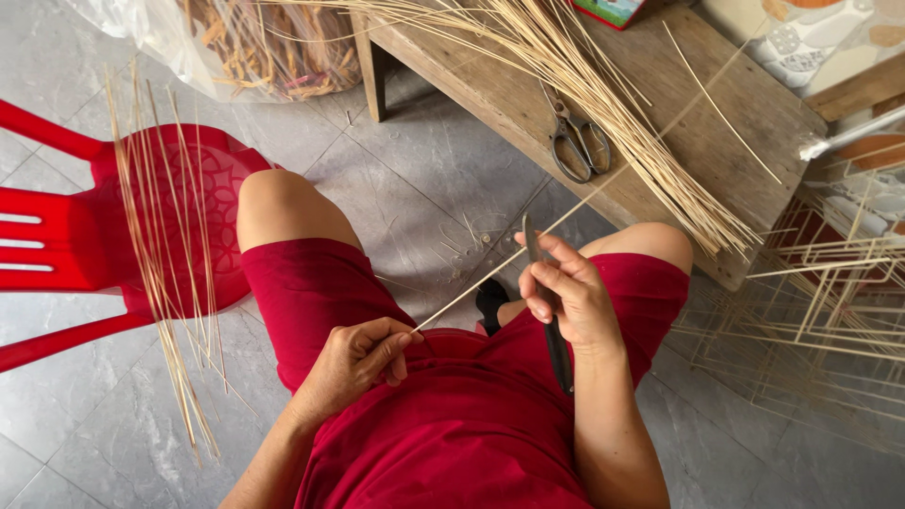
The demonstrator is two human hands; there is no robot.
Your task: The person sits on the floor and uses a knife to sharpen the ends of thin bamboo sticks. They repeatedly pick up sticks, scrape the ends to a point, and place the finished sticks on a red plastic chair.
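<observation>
pinching a thin bamboo strip [528, 247] in the left hand [358, 363], right hand [570, 297] gripping a knife [547, 302].

A thin, pale bamboo strip [528, 240] runs diagonally from lower left to upper right above the lap, one end pinched at the lower left, the other reaching up over a wooden bench. A knife [550, 320] with a slim grey blade and dark handle stands nearly upright, its blade touching the strip midway.
</observation>
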